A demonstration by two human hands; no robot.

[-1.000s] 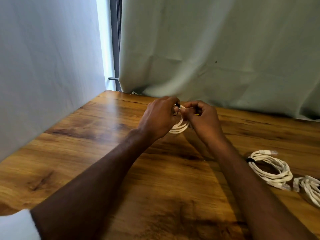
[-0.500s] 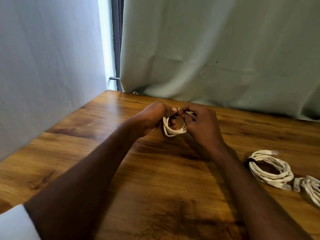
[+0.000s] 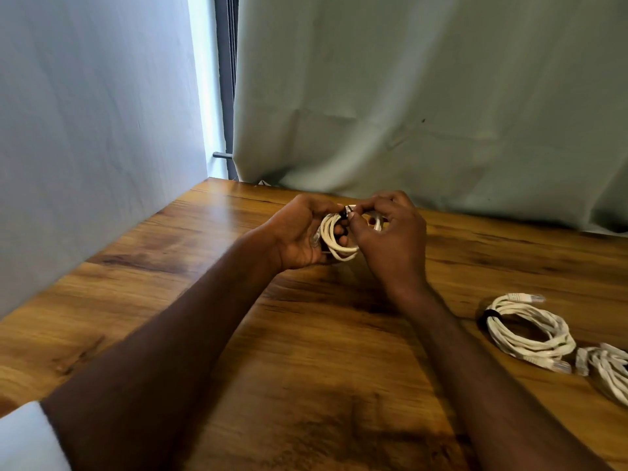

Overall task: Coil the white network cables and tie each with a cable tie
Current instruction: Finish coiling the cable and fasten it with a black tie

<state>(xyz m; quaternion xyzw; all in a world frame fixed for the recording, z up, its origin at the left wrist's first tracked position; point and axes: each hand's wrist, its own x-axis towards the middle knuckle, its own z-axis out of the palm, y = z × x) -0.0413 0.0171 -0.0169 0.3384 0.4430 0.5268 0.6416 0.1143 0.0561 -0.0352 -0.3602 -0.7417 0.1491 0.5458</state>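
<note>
Left hand (image 3: 299,236): palm turned up, fingers curled under and around a white cable coil (image 3: 339,237), cradling it just above the table (image 3: 204,300).
Right hand (image 3: 390,239): over the coil's right side, thumb and forefinger pinched together at the top of the loops.
Cable tie (image 3: 347,212): small dark bit at the top of the held coil, right where both thumbs meet (too small to tell if it is closed).
Held coil: several loops bunched, lower arc hanging free between the two hands, mid-table, near the curtain (image 3: 424,96).
Tied coil (image 3: 530,331): flat on the table to the right, well apart from the hands, black band (image 3: 487,316) wrapped on its left edge, plug ends sticking out top and bottom.
Third coil (image 3: 608,368): just beside the tied coil, at the right frame edge, partly cut off, band not visible.
Table: wood grain, bare in the foreground.
Backdrop: pale wall (image 3: 85,130) on the left, green-grey curtain behind.
Sleeve (image 3: 27,440): white, lower-left corner, on the left arm.
</note>
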